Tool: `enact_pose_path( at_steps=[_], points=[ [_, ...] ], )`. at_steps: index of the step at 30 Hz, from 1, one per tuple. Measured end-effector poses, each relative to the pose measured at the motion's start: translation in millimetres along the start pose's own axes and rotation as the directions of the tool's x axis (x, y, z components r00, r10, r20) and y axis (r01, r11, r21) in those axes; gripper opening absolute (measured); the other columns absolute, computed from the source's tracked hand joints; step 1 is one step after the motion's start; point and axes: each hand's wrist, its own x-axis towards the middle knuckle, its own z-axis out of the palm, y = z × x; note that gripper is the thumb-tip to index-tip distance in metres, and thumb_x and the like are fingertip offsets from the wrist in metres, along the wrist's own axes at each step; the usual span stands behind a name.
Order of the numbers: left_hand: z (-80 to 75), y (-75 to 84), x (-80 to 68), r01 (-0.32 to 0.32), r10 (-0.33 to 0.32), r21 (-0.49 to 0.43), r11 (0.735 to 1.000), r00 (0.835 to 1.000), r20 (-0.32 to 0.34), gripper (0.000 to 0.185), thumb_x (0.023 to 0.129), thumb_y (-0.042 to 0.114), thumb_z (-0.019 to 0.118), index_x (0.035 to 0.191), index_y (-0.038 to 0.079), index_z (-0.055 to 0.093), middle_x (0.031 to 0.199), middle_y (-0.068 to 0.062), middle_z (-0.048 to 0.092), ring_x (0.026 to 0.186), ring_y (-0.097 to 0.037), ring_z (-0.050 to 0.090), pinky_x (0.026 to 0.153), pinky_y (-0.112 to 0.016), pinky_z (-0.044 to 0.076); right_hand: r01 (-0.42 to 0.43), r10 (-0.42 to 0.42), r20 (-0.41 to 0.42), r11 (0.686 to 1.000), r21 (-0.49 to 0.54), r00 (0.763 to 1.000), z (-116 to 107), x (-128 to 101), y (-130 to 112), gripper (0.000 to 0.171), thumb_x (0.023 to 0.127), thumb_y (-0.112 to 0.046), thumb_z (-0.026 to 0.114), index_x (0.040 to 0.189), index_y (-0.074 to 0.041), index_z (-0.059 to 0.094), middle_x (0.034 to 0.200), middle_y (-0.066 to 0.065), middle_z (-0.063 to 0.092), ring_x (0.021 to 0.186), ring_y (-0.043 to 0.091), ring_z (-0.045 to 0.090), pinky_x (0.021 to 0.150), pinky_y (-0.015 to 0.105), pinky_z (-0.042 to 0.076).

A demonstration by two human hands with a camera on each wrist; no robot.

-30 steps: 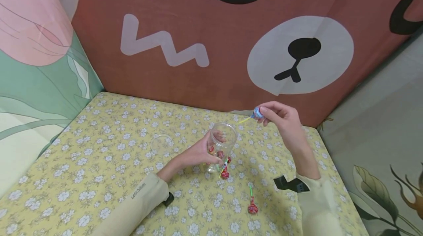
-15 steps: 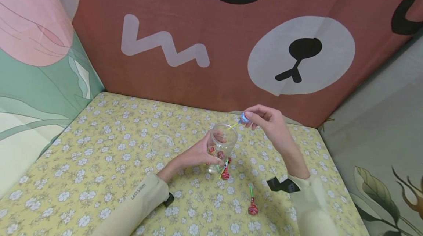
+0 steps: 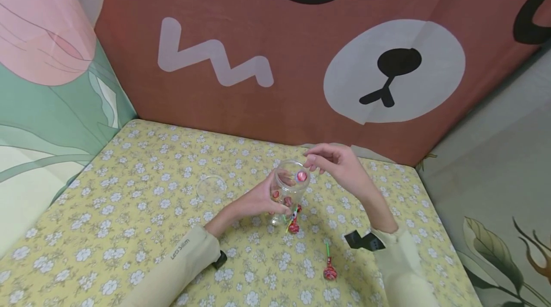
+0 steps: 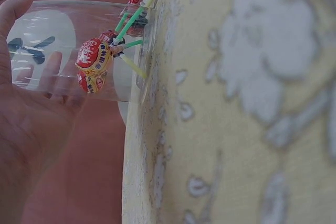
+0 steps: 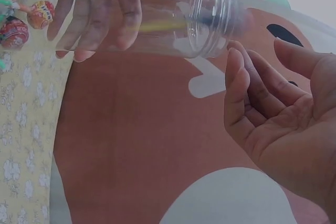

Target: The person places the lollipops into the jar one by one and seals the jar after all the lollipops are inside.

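A person's left hand (image 3: 258,200) grips a clear plastic jar (image 3: 290,190) standing upright on a yellow flowered tablecloth (image 3: 129,202). The right hand (image 3: 337,163) hovers just above the jar's mouth, fingers loosely bent and holding nothing. A wrapped lollipop (image 3: 301,176) sits inside the jar near its rim, with more lollipops (image 4: 94,64) at the bottom. Two other lollipops (image 3: 329,268) lie on the cloth nearby.

A round clear plastic lid (image 3: 211,186) lies flat on the yellow tablecloth printed with small white flowers (image 3: 129,202). Behind the table hangs a reddish-brown cloth backdrop with a cartoon bear face (image 3: 301,58). At the left stands a green and pink floral panel (image 3: 47,82).
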Motion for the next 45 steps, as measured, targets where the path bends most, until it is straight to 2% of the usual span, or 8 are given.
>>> enact_pose_path(
  at_steps=[4,14,32,39,45],
  points=[
    [0.2,-0.4,0.6,-0.003,0.003,-0.002,1.0,1.0,0.001,0.098,0.081,0.021,0.085,0.159,0.015,0.027,0.146,-0.003,0.049,0.138,-0.021,0.047,0.109,-0.053,0.041,0.004,-0.004,-0.001,1.0,-0.011,1.0,-0.4,-0.3,1.4,0.018,0.103,-0.005,0.06,0.115,0.002,0.072,0.097,0.014,0.073,0.085,0.022,0.067,0.072,0.03,0.056],
    [1.2,0.1,1.3,0.017,-0.017,-0.006,1.0,1.0,-0.019,0.092,0.082,0.016,0.085,0.156,0.026,0.03,0.145,-0.001,0.05,0.137,-0.019,0.047,0.104,-0.052,0.045,-0.017,0.016,-0.04,1.0,-0.017,0.999,-2.8,-1.4,0.8,0.016,0.104,-0.01,0.061,0.107,0.0,0.073,0.093,0.014,0.073,0.085,0.022,0.067,0.073,0.03,0.056],
    [0.6,-2.8,2.4,0.009,-0.01,-0.038,0.999,1.0,-0.007,0.091,0.083,0.013,0.084,0.155,0.025,0.03,0.148,-0.01,0.049,0.132,-0.022,0.051,0.094,-0.047,0.051,-0.008,0.008,-0.022,1.0,-0.003,1.0,-3.3,-1.6,3.8,0.017,0.105,-0.009,0.06,0.106,0.001,0.074,0.092,0.012,0.073,0.083,0.021,0.067,0.071,0.031,0.056],
    [0.8,-2.7,2.4,0.007,-0.007,-0.029,1.0,1.0,-0.005,0.093,0.083,0.013,0.084,0.157,0.018,0.028,0.149,-0.01,0.048,0.134,-0.021,0.049,0.097,-0.048,0.049,-0.03,0.03,-0.006,1.0,0.006,1.0,-2.5,-2.7,5.8,0.018,0.105,-0.009,0.06,0.108,0.001,0.074,0.092,0.013,0.073,0.082,0.018,0.067,0.071,0.031,0.055],
    [0.8,-2.8,2.2,0.008,-0.008,-0.037,0.999,1.0,-0.004,0.092,0.083,0.013,0.084,0.155,0.025,0.029,0.148,-0.008,0.048,0.132,-0.023,0.051,0.094,-0.046,0.051,-0.052,0.052,-0.002,0.999,-0.006,0.999,-2.6,-3.2,7.0,0.019,0.105,-0.012,0.06,0.109,0.001,0.073,0.093,0.015,0.073,0.083,0.018,0.067,0.073,0.031,0.055]
  ],
)
